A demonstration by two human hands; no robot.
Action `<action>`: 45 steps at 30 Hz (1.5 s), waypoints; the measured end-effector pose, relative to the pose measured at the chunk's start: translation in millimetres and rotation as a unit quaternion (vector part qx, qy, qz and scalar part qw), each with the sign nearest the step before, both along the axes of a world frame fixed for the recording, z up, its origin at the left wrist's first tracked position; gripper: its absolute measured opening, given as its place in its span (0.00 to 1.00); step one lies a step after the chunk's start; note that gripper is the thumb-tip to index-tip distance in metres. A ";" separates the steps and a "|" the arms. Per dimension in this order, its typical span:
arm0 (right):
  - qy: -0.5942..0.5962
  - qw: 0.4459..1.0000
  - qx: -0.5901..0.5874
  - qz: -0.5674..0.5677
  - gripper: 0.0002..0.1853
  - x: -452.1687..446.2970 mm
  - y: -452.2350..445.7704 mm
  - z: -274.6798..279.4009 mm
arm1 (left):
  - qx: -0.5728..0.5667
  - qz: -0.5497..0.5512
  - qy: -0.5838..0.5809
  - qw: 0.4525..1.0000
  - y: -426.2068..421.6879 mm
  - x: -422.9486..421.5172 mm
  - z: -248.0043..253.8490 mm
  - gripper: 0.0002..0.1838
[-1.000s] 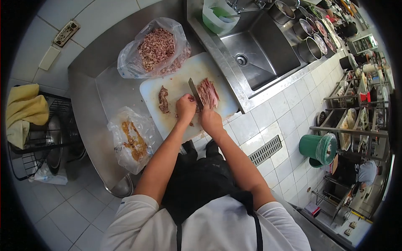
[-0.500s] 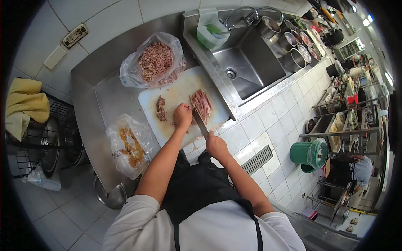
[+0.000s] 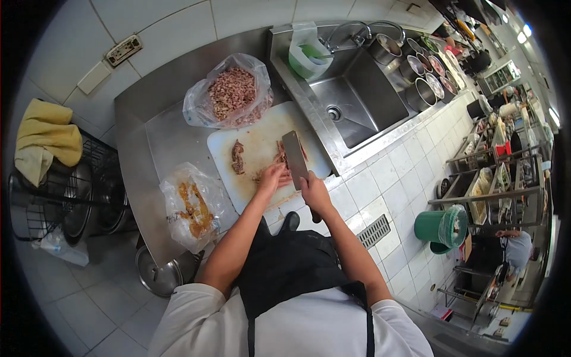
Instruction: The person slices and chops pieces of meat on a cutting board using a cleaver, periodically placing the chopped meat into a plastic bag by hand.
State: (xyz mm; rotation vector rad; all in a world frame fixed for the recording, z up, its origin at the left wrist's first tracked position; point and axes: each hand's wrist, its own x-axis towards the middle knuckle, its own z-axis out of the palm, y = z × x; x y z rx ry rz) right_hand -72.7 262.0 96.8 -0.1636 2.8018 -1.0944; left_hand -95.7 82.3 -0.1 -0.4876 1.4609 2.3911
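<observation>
A: What differs from half a second earlier?

B: The knife (image 3: 295, 157), then beside the near left of the meat strips (image 3: 281, 151), now covers much of them, its broad face upward and tip pointing far.

A: And the hands?

B: The right hand (image 3: 315, 193) has its fingers wrapped around the knife. The left hand (image 3: 275, 177), fingers now straighter, lies just left; whether they grip meat cannot be told.

A: Significance?

B: Probably an interval between strokes, the strips remaining on the chopping board (image 3: 256, 137).

Commercial kitchen, steel sink (image 3: 375, 95), metal pots (image 3: 416, 96)
</observation>
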 end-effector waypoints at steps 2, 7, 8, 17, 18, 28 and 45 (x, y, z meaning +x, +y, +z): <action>0.016 0.999 -0.028 0.011 0.15 -5.7 0.5 -5.7 | 0.157 -0.022 -0.026 0.987 1.2 -0.3 14.7 0.17; -0.198 0.953 -0.224 -0.049 0.15 -18.5 9.6 -1.2 | 0.074 0.009 -0.025 0.997 -5.5 -8.9 13.8 0.16; -0.264 0.924 -0.268 -0.069 0.14 -21.0 12.4 11.0 | 0.064 0.008 -0.021 0.998 -10.4 -10.7 17.1 0.15; 0.060 0.990 0.128 0.002 0.08 -3.0 60.8 -23.0 | -0.650 0.082 0.073 0.752 57.8 -29.9 -2.8 0.33; 0.062 0.990 0.129 0.009 0.08 3.0 62.3 -27.0 | -0.654 0.080 0.064 0.750 74.2 -34.3 0.3 0.36; 0.029 0.992 0.112 0.041 0.07 22.0 121.7 -15.4 | -0.716 0.179 0.015 0.674 146.3 -66.5 6.9 0.48; 0.025 0.985 0.084 0.151 0.07 17.9 148.1 -29.2 | -0.729 -0.160 0.318 0.584 -10.4 -44.5 21.8 0.34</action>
